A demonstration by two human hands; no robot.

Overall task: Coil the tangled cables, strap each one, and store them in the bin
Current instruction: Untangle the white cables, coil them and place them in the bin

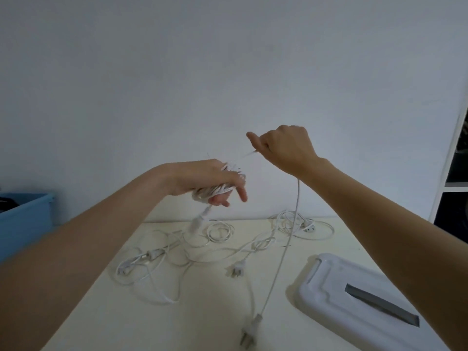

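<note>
Head view. The left hand point(205, 179) is raised above the table point(101, 312), its fingers curled round a coil of white cable point(215, 191); the loops wrap across the palm and over the knuckles, with one fingertip pointing down past the bundle. A connector point(200, 220) hangs from the underside of the coil, blurred. The right hand point(286, 145) is held higher and to the right, thumb and curled fingers pinching the free run of the same cable; a short blurred stretch spans the gap between the two hands. From beneath the right hand the cable drops in a long line to a plug point(249, 330) lying on the near edge of the table. More white cables point(192, 252) lie tangled and loose on the tabletop below the hands, with a second plug point(236, 270) among them and a separate loose loop point(304, 225) at the far edge. A blue bin point(24, 219) stands at the left, well apart from both hands. A white lid point(331, 282) with a grey strip point(379, 304) rests at the right.
</note>
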